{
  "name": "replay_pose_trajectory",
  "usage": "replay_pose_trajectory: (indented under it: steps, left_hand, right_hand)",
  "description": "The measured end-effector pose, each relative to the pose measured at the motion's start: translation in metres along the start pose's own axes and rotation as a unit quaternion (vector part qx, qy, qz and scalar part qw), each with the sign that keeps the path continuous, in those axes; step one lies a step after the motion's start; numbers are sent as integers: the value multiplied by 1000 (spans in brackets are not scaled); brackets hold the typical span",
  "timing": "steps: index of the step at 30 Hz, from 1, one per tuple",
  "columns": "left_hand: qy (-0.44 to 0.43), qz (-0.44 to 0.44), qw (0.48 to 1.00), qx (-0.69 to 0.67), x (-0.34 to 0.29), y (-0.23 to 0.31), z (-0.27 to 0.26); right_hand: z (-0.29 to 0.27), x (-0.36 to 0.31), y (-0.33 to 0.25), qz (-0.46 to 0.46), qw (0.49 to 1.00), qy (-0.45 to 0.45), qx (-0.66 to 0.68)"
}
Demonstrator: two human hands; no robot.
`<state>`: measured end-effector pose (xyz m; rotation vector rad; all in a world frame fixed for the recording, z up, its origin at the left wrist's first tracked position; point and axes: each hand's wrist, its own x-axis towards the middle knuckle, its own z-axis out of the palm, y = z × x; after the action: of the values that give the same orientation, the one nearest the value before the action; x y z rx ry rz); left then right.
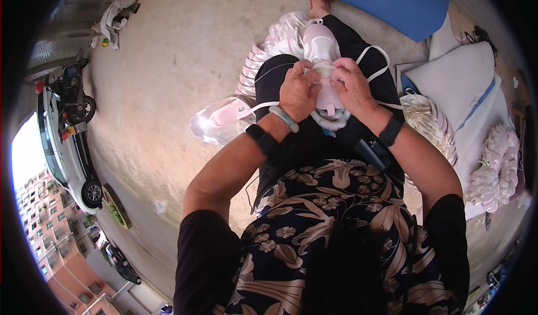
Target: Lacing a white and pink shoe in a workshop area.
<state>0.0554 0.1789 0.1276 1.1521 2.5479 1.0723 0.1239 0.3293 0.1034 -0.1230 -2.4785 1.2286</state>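
A pink and white sneaker (321, 43) lies on my lap, toe pointing away from me and its pink tongue (329, 98) towards me. My left hand (300, 90) is closed at the left eyelet edge, fingertips pinching by the white shoelace. On the opposite edge, my right hand (352, 85) is closed in the same way, thumb and fingers together. One loop of the shoelace (383, 52) arcs out to the right, and another stretch runs out to the left below my left hand. What exactly lies between the fingertips is partly hidden.
A long row of pink and white shoe uppers (263, 57) leans beside my left knee. Near it lies a translucent pale shoe-shaped piece (221, 120) with a pink inside. More white bundles (496, 169) rest on grey sheets at right. A blue sheet (386, 1) lies ahead.
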Motion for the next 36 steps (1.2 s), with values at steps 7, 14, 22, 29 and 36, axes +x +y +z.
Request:
replay_pose_trajectory:
  steps: [7,14,22,29,36]
  left_hand:
    - [-16,1,1000,-7,2,-6,-1]
    - [-21,8,1000,-9,4,-7,-2]
    - [0,30,999,-17,3,-8,0]
    - [15,-10,999,-26,1,-1,3]
    - [13,28,999,-26,5,-7,7]
  right_hand:
    - [-19,5,-4,-24,995,-84,-52]
    - [-5,2,-8,22,997,-14,-76]
    - [-1,0,-5,19,998,-6,-54]
    - [-4,-1,-7,10,999,-8,-43]
    - [-19,8,-1,7,994,-102,-35]
